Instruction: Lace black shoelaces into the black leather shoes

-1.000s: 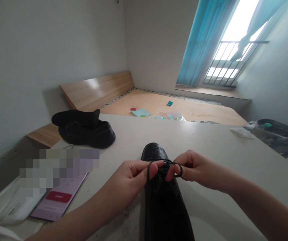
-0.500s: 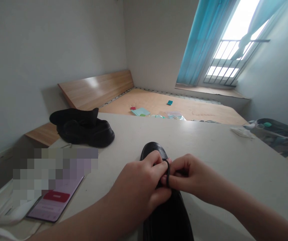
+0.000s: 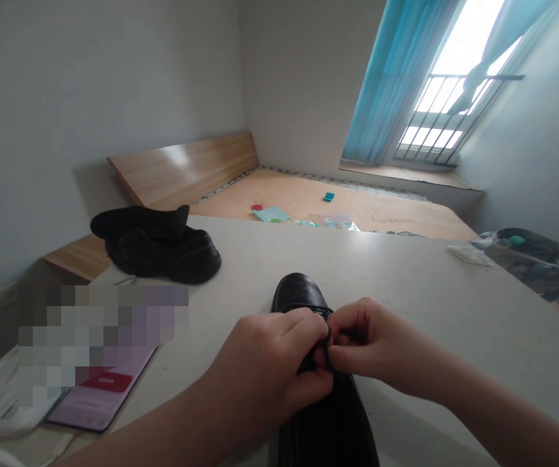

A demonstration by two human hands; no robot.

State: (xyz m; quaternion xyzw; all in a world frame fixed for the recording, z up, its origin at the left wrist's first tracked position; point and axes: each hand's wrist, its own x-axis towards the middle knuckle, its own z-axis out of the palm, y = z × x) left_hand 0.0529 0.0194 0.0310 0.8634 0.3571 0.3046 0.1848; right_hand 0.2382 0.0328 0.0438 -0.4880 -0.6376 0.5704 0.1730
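A black leather shoe (image 3: pixel 331 421) lies on the white table in front of me, its toe pointing away. Over its lacing my left hand (image 3: pixel 284 353) bends its fingers and pinches a black shoelace (image 3: pixel 327 347). From the right side, my right hand (image 3: pixel 369 340) meets it, thumb and fingers closed on the same lace. A small loop of the lace shows between the two hands. The fingertips partly cover the lace and the shoe's tongue.
Another black shoe (image 3: pixel 182 256) with a black insole (image 3: pixel 138 220) on it sits at the table's far left. A phone (image 3: pixel 99 395), partly blurred out, lies at the left near a white strap. A white packet (image 3: pixel 469 254) is at the right edge, beside a lined bin (image 3: pixel 537 263).
My left fingers have come down and nearer to me, uncovering more lacing near the toe. The lace loop between the hands has shifted slightly. Both hands keep hold of the lace.
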